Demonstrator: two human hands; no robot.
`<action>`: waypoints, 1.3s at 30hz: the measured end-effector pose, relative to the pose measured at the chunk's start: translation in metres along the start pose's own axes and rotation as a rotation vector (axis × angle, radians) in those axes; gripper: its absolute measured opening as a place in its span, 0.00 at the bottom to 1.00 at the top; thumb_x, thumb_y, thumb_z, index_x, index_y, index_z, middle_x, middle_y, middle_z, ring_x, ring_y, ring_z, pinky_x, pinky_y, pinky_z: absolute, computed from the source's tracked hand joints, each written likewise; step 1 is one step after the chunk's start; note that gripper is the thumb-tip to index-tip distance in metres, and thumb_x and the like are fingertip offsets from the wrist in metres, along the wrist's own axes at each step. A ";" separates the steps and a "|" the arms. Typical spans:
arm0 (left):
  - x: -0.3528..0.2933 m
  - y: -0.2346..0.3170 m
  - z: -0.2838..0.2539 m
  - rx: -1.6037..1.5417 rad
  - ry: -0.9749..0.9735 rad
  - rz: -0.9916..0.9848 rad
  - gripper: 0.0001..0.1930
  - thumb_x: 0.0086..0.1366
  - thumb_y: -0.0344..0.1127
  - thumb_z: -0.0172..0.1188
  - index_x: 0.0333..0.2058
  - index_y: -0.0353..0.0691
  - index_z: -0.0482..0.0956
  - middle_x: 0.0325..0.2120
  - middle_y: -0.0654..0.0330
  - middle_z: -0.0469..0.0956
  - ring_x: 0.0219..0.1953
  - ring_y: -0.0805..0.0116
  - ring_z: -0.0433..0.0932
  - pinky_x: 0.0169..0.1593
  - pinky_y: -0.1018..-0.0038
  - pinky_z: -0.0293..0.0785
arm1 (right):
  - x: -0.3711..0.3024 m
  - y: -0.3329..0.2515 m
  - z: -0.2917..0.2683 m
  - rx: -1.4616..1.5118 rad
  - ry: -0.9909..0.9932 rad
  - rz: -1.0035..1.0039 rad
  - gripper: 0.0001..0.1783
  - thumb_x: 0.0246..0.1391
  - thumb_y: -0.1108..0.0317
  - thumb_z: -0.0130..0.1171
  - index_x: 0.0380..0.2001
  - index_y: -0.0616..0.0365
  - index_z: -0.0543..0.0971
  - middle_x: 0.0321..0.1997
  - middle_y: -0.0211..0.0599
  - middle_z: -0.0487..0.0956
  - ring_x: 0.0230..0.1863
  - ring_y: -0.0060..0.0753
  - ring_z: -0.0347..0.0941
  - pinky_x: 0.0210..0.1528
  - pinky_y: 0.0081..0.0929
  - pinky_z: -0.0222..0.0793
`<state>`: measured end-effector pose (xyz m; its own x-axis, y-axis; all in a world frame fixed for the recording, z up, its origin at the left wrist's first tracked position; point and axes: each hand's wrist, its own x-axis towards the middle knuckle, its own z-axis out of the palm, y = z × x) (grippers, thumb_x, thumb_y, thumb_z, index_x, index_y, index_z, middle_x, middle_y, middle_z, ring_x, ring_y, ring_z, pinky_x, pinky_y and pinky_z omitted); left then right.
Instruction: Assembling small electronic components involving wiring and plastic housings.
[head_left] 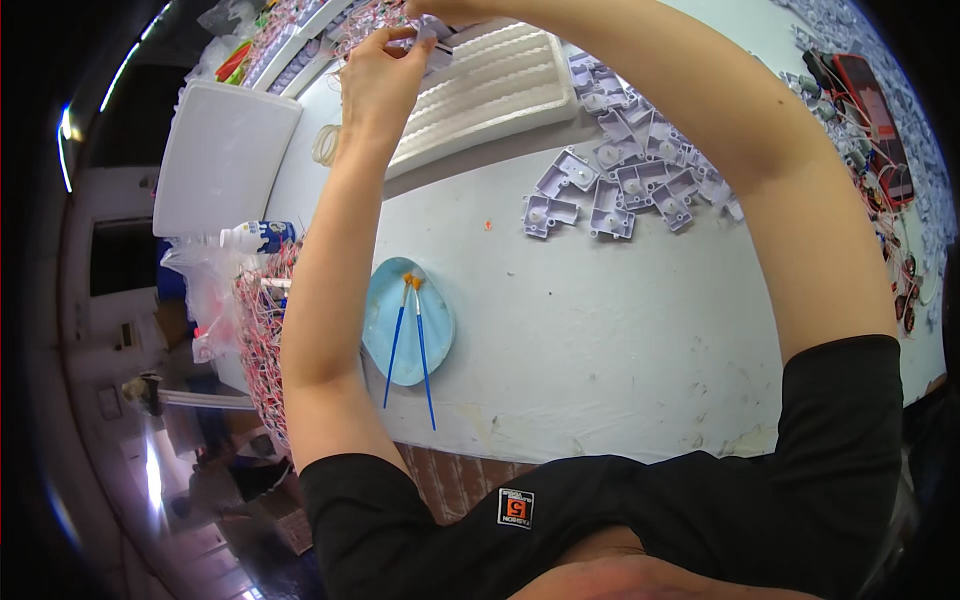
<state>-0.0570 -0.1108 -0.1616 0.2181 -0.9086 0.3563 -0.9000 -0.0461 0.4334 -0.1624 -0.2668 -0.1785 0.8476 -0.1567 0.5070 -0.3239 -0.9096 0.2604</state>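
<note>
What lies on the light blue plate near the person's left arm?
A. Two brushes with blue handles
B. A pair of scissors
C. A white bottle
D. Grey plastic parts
A. Two thin brushes with blue handles rest across the light blue plate, their orange tips on it and their handles reaching past its near rim.

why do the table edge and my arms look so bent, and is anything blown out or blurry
Head view: the fisheye bends the white table edge into an arc and stretches both forearms; a dark vignette rings the frame. The white lid at upper left is nearly blown out, the lower-left room smears into glare, and the left hand and paintbrushes stay sharp.
</note>
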 end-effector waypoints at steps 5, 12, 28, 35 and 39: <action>-0.004 0.014 0.005 0.098 0.014 0.057 0.18 0.60 0.43 0.66 0.43 0.37 0.84 0.29 0.51 0.84 0.35 0.55 0.84 0.44 0.64 0.77 | 0.007 -0.010 -0.012 0.156 -0.020 0.184 0.07 0.46 0.69 0.61 0.26 0.55 0.87 0.30 0.45 0.84 0.35 0.48 0.83 0.37 0.39 0.78; 0.002 0.014 0.022 0.209 0.065 0.188 0.15 0.63 0.42 0.64 0.40 0.36 0.84 0.29 0.47 0.83 0.37 0.47 0.82 0.47 0.60 0.75 | 0.007 -0.008 -0.006 0.109 -0.080 0.261 0.07 0.45 0.67 0.63 0.28 0.55 0.87 0.33 0.44 0.85 0.37 0.46 0.83 0.39 0.38 0.79; -0.004 0.019 0.028 0.204 0.136 0.118 0.14 0.61 0.42 0.64 0.38 0.36 0.86 0.29 0.48 0.84 0.36 0.48 0.83 0.47 0.61 0.76 | -0.013 -0.004 0.007 0.046 0.134 0.097 0.06 0.36 0.65 0.69 0.22 0.52 0.86 0.28 0.42 0.84 0.36 0.45 0.83 0.38 0.39 0.79; 0.004 0.017 0.023 0.188 0.076 0.072 0.14 0.59 0.42 0.65 0.36 0.36 0.87 0.30 0.48 0.85 0.38 0.49 0.84 0.48 0.62 0.77 | -0.020 -0.009 0.003 0.059 0.090 0.177 0.05 0.35 0.67 0.66 0.21 0.52 0.85 0.27 0.42 0.84 0.35 0.47 0.82 0.36 0.41 0.78; 0.006 0.015 0.029 0.148 0.100 0.026 0.14 0.57 0.41 0.66 0.35 0.36 0.87 0.30 0.49 0.85 0.38 0.49 0.84 0.48 0.63 0.77 | -0.025 -0.001 -0.001 0.034 0.172 0.142 0.05 0.36 0.68 0.64 0.21 0.53 0.85 0.26 0.43 0.83 0.34 0.47 0.82 0.36 0.41 0.78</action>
<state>-0.0805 -0.1288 -0.1768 0.2235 -0.8646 0.4499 -0.9499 -0.0898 0.2992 -0.1839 -0.2620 -0.1908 0.7094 -0.2186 0.6700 -0.4176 -0.8962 0.1498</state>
